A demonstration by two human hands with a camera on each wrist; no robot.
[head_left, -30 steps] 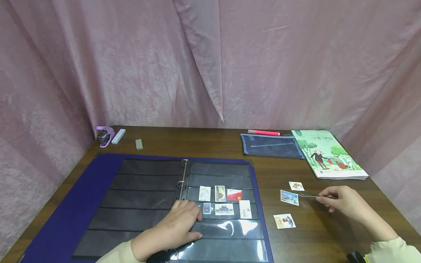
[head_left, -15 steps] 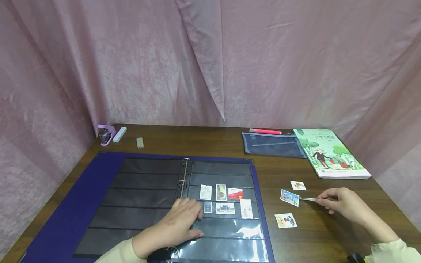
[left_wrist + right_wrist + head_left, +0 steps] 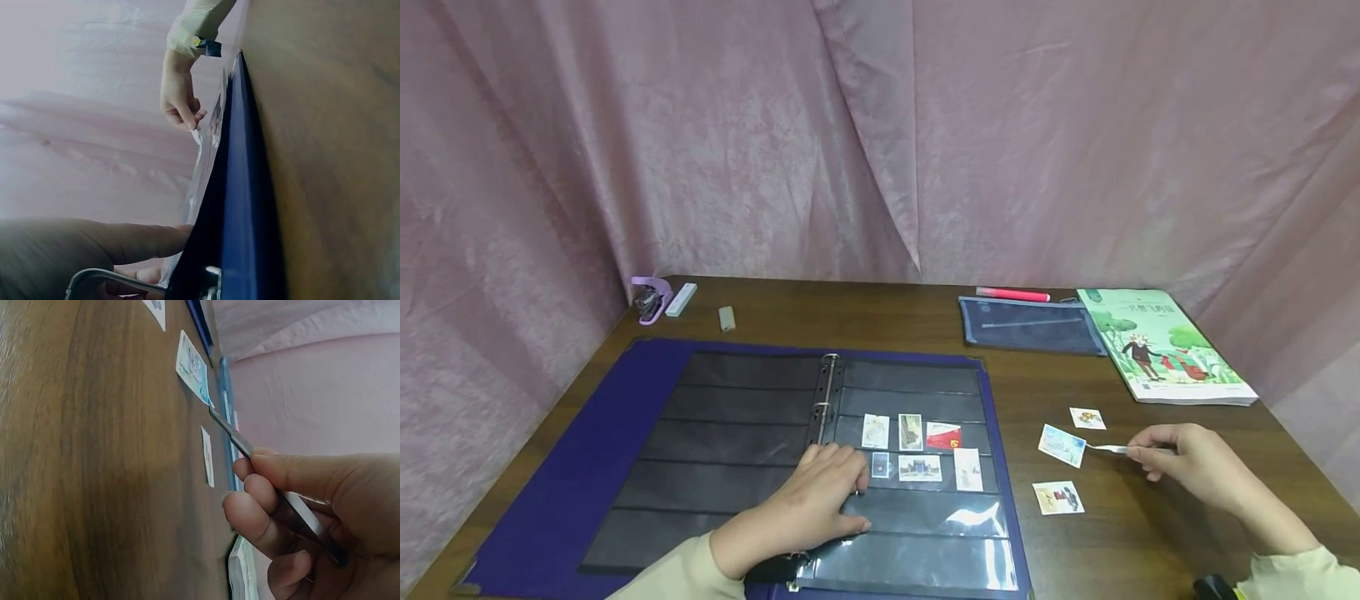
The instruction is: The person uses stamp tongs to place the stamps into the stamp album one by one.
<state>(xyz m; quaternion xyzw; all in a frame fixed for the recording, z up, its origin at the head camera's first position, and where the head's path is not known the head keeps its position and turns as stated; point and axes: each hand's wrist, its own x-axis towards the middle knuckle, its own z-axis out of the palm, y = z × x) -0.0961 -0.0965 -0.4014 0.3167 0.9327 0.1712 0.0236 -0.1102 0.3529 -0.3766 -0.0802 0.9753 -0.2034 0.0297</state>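
The blue stamp (image 3: 1062, 445) could slip or crease, I'd say, since the tweezers (image 3: 1112, 449) catch it only by an edge. It sits right of the album (image 3: 568, 471), near two loose stamps (image 3: 1058, 498). The right hand (image 3: 1191, 467) pinches the tweezers between thumb and fingers; the left hand (image 3: 816, 500) rests loosely bent on the album, gripping nothing I can see.

- Stamp album (image 3: 576, 454) on table (image 3: 850, 312); stamps (image 3: 920, 468) in its right-hand page
- Loose stamps (image 3: 1058, 498) right of album
- Marker pen (image 3: 1015, 294) behind zip pouch (image 3: 1030, 336); book (image 3: 1168, 350) right of pouch
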